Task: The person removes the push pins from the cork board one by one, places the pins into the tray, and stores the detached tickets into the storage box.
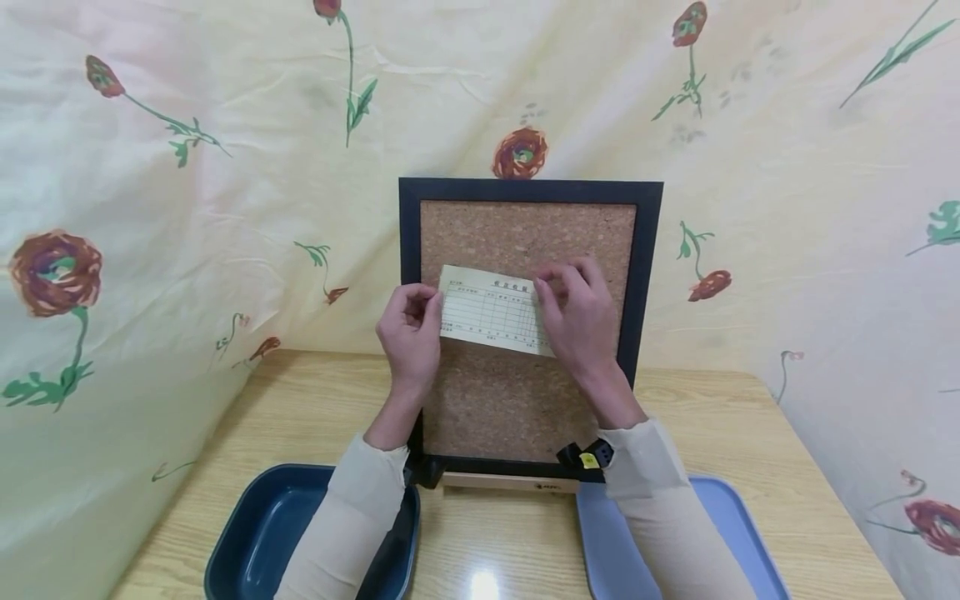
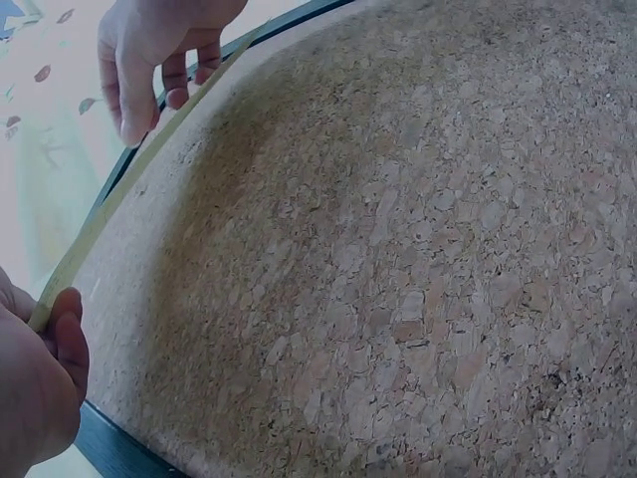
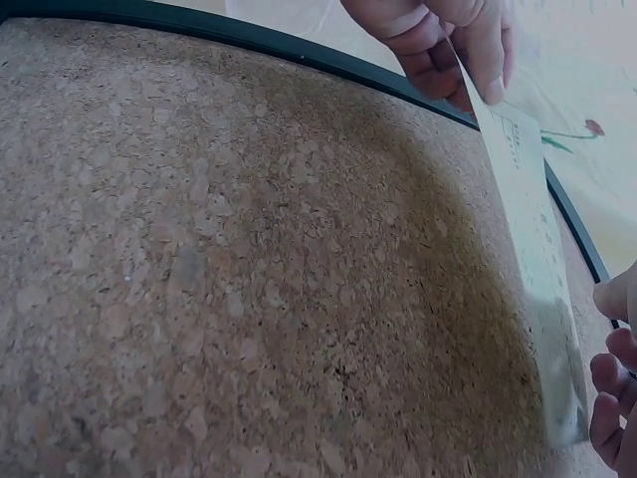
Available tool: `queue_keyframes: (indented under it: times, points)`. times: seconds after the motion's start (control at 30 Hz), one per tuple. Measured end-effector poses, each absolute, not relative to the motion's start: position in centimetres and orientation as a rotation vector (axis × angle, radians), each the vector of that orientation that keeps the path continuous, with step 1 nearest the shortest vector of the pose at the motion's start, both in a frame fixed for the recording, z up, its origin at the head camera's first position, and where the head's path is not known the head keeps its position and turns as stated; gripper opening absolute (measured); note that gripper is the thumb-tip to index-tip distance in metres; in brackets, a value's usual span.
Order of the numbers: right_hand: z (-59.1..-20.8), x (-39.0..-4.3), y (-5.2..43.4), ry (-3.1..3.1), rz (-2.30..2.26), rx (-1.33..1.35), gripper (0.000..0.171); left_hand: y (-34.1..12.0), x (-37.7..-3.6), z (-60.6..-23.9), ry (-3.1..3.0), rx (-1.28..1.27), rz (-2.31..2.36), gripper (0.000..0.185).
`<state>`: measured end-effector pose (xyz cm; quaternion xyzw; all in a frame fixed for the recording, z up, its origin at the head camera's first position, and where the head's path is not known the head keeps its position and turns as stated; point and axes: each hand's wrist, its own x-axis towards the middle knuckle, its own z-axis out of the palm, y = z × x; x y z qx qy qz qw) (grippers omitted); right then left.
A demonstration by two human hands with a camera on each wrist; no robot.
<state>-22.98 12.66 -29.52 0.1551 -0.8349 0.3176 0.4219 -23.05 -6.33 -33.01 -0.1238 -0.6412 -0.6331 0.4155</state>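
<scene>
A pale printed receipt slip (image 1: 491, 308) is stretched in front of a cork board (image 1: 498, 408), its right end lower than its left. My left hand (image 1: 412, 333) pinches the slip's left edge, as the left wrist view also shows. At the upper right edge, thumb and forefinger of my right hand (image 1: 581, 321) pinch the slip; that hand covers its right corner. Both wrist views show the slip (image 3: 532, 259) nearly edge-on, with a shadow on the cork (image 2: 398, 259) behind it.
A black frame (image 1: 648, 275) surrounds the cork, and the board stands upright on a wooden base (image 1: 510, 482). On the table (image 1: 697, 408), a dark blue tray (image 1: 247, 508) lies under my left forearm and a light blue tray (image 1: 738, 517) under my right. Flowered cloth (image 1: 225, 217) hangs behind.
</scene>
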Motion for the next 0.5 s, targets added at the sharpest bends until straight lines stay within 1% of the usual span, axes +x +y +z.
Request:
queue_keyframes:
  times: [0.5]
  points:
    - [-30.1,-21.4,14.0,-2.079,0.798,0.386,0.014,-7.0,-21.9,-32.8,-1.569,-0.266,-1.651,0.010]
